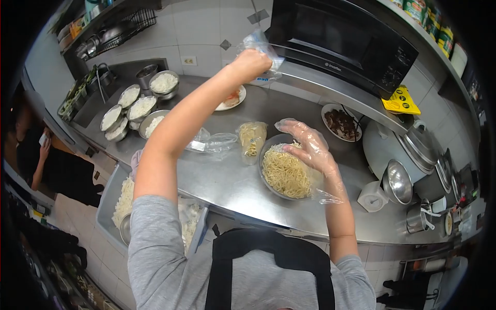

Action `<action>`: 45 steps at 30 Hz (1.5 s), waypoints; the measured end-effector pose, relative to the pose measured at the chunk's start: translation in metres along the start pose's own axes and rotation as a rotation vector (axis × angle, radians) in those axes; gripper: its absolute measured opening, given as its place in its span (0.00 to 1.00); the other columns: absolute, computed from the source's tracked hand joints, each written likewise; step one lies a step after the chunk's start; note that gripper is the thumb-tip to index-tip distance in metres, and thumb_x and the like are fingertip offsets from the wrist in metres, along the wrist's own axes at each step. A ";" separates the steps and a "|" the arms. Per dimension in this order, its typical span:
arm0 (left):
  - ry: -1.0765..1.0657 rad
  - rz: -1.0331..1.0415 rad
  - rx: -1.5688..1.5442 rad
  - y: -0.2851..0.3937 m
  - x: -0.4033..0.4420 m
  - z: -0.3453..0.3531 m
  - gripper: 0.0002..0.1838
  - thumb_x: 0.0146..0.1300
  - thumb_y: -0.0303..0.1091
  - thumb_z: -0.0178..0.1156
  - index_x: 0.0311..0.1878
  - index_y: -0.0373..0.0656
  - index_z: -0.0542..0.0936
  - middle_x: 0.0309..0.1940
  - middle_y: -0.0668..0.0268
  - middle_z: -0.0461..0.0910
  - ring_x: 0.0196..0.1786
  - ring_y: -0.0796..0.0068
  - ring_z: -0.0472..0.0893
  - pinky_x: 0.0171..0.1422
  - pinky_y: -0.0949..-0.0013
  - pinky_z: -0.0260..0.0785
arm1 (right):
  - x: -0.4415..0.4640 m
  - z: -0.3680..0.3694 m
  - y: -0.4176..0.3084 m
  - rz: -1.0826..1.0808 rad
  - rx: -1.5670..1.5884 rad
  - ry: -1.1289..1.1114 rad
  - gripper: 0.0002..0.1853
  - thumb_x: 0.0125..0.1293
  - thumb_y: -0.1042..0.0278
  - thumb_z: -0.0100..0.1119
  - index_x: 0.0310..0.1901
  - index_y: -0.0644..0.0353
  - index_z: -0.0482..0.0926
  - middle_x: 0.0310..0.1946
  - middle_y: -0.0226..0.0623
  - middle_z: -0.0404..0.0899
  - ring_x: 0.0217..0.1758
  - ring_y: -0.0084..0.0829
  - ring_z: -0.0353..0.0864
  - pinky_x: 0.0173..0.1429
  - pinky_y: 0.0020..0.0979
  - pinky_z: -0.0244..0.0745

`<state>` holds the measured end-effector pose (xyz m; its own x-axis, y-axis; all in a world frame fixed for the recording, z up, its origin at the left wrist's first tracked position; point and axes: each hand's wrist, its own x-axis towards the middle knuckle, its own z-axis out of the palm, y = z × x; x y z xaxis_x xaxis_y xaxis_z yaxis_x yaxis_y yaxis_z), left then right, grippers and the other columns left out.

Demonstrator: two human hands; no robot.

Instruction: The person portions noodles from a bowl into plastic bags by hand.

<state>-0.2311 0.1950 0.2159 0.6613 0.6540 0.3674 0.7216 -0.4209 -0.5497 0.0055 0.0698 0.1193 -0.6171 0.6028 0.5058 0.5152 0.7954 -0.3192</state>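
Note:
My left hand [253, 63] is bare and reaches far up to the wall below the black oven. Its fingers are closed on a clear plastic bag [258, 40] with blue print. In a clear plastic glove, my right hand [308, 147] is open over the far right side of a bowl [264, 178] of yellow noodles [287, 173]. Whether its fingertips touch the noodles I cannot tell. Just left of the bowl stands a knotted clear bag of noodles [252, 138]. Further left lies crumpled clear plastic [217, 142].
Several metal bowls of white rice [141, 107] crowd the counter's left. A bowl of dark food [341, 123], a white scale [372, 196] and a large pot [382, 150] stand right. An open bin of rice [111, 219] sits below the front edge. Another person [51, 160] is at left.

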 end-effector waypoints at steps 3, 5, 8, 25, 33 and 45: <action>0.169 0.102 -0.057 -0.013 0.004 0.010 0.06 0.43 0.23 0.61 0.28 0.42 0.80 0.29 0.61 0.82 0.41 0.62 0.82 0.50 0.64 0.71 | 0.002 -0.010 0.004 0.003 0.214 0.062 0.20 0.54 0.66 0.65 0.50 0.59 0.77 0.52 0.42 0.77 0.55 0.44 0.76 0.59 0.38 0.72; 0.300 0.148 0.077 -0.020 0.011 0.030 0.06 0.43 0.23 0.60 0.27 0.42 0.80 0.28 0.61 0.82 0.40 0.61 0.82 0.50 0.64 0.71 | 0.010 -0.013 0.007 0.025 0.198 0.093 0.20 0.55 0.66 0.65 0.50 0.60 0.77 0.52 0.42 0.77 0.54 0.42 0.77 0.57 0.37 0.74; 0.220 0.177 0.177 -0.023 0.011 0.021 0.05 0.44 0.23 0.60 0.27 0.42 0.80 0.26 0.60 0.81 0.38 0.59 0.82 0.49 0.64 0.72 | 0.024 -0.019 -0.002 0.016 0.186 0.097 0.19 0.56 0.67 0.64 0.50 0.60 0.77 0.52 0.42 0.77 0.54 0.42 0.77 0.57 0.36 0.74; 0.248 0.025 -0.470 -0.026 0.005 -0.030 0.09 0.50 0.33 0.66 0.26 0.36 0.79 0.24 0.55 0.80 0.34 0.53 0.80 0.36 0.57 0.71 | 0.075 -0.019 -0.024 -0.019 0.212 0.278 0.14 0.56 0.71 0.63 0.44 0.61 0.79 0.41 0.40 0.80 0.43 0.37 0.81 0.48 0.34 0.75; -0.046 0.009 -0.748 -0.042 0.005 -0.035 0.09 0.49 0.33 0.68 0.27 0.37 0.81 0.22 0.57 0.79 0.28 0.60 0.79 0.34 0.61 0.70 | 0.088 0.007 -0.019 -0.197 0.014 0.298 0.12 0.54 0.75 0.62 0.42 0.63 0.78 0.41 0.41 0.78 0.46 0.43 0.78 0.50 0.37 0.73; 0.015 -0.093 -0.639 -0.032 0.012 -0.030 0.11 0.45 0.31 0.68 0.24 0.38 0.75 0.21 0.59 0.79 0.28 0.60 0.79 0.36 0.62 0.71 | 0.094 0.029 -0.024 -0.219 -0.058 0.366 0.14 0.54 0.76 0.62 0.44 0.62 0.77 0.48 0.43 0.76 0.52 0.44 0.76 0.55 0.39 0.71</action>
<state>-0.2402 0.1976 0.2610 0.5894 0.6989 0.4051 0.7526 -0.6573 0.0389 -0.0817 0.1095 0.1514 -0.4694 0.3500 0.8107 0.4346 0.8908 -0.1329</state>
